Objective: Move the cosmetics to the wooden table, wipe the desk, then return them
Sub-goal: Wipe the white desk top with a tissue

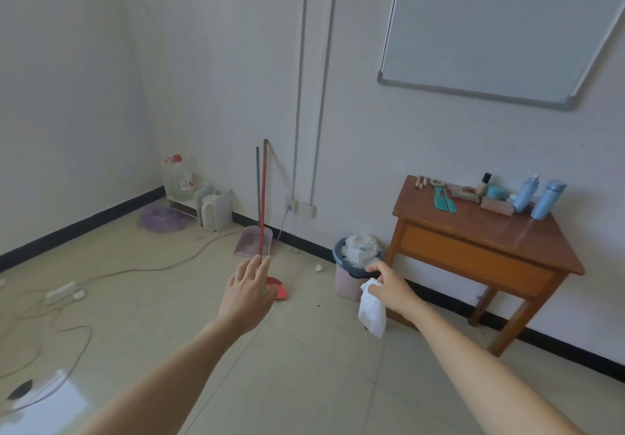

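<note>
Several cosmetics stand on the wooden table [480, 245] at the right wall: two blue bottles [536, 194], a foundation bottle [484, 182], a teal jar [496, 192], teal combs [443, 199] and small boxes [497, 205]. My right hand [389, 286] pinches a white wipe [372, 309] that hangs down in front of the bin [351, 275]. My left hand [248, 291] is stretched forward with straight fingers and holds nothing.
The bin is heaped with crumpled white paper. A red broom [262, 211] and dustpan [253, 240] lean on the wall. Cables and a power strip [62, 292] lie across the floor at the left. A rack [199, 198] and water jug [177, 177] fill the corner.
</note>
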`<action>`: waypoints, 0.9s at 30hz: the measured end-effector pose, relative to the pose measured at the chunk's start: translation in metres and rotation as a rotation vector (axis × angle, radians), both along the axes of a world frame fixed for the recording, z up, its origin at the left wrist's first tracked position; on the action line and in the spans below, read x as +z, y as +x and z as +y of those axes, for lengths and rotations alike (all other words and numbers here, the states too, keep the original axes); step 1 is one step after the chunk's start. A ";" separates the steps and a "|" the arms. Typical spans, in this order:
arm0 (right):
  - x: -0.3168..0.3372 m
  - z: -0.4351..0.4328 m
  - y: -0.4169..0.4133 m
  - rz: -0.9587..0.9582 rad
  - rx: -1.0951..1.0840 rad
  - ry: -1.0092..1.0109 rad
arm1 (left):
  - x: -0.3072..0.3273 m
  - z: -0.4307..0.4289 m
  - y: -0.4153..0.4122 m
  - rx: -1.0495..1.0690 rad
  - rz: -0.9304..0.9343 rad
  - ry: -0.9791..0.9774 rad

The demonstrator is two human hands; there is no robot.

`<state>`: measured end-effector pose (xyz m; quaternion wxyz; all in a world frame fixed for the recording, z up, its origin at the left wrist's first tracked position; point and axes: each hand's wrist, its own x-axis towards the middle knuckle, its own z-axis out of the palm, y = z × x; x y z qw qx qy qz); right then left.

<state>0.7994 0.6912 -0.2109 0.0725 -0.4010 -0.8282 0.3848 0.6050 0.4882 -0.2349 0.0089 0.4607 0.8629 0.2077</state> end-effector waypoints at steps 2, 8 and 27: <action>-0.002 0.032 -0.015 0.026 -0.016 -0.027 | -0.001 0.039 -0.013 0.004 -0.022 0.014; -0.012 0.117 -0.068 0.015 -0.066 -0.064 | -0.019 0.134 -0.054 -0.036 -0.096 -0.011; -0.074 0.373 -0.250 -0.153 -0.202 -0.101 | -0.068 0.444 -0.268 -0.168 -0.198 -0.125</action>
